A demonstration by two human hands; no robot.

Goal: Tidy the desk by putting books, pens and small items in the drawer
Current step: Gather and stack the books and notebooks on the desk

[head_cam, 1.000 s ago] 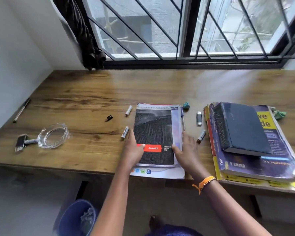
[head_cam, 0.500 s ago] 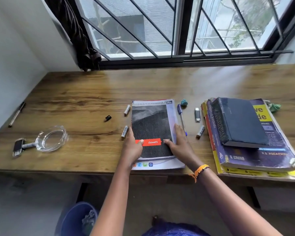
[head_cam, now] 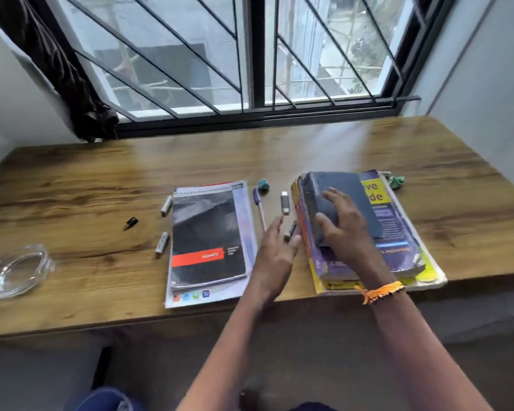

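A black spiral notebook [head_cam: 208, 238] lies on a larger white-edged book at the desk's front middle. To its right stands a stack of books [head_cam: 398, 232] topped by a dark blue book [head_cam: 359, 197]. My right hand [head_cam: 343, 223] rests on the dark blue book, fingers spread, thumb at its left edge. My left hand [head_cam: 276, 256] hovers with straight fingers between the notebook and the stack, holding nothing. A blue pen [head_cam: 259, 207], a USB stick [head_cam: 285, 203] and a small marker [head_cam: 291, 231] lie in that gap.
Two small batteries [head_cam: 166, 205] [head_cam: 161, 244] and a black cap [head_cam: 130, 223] lie left of the notebook. A glass dish [head_cam: 15, 271] sits at the front left. Crumpled teal papers [head_cam: 263, 185] [head_cam: 396, 181] lie behind. A blue bin [head_cam: 101, 400] stands below the wooden desk [head_cam: 101, 179].
Both hands have left the notebook and moved right. The right hand now rests on the dark blue book; the left hand is beside the stack. The view has swung right.
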